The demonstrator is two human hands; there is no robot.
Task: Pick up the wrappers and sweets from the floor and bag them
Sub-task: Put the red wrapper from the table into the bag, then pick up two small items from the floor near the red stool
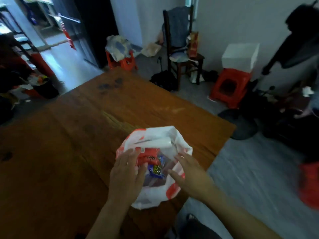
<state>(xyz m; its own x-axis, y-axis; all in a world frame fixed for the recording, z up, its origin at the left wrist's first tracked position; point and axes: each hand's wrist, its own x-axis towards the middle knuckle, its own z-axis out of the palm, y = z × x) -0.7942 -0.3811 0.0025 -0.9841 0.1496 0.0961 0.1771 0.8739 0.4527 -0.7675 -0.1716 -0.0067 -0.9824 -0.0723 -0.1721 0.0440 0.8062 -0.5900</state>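
Observation:
A white and red plastic bag lies open on the wooden table near its right edge. Inside it I see a red wrapper and a blue and yellow sweet packet. My left hand rests on the bag's left rim with fingers spread, touching the red wrapper. At the bag's right rim my right hand has its fingers apart on the plastic. Neither hand clearly grips anything. The image is motion-blurred.
Right of the table is grey floor with a dark fan base. Red stools and a wooden chair stand along the far wall. A dark bin sits at far left. A red object lies at the right.

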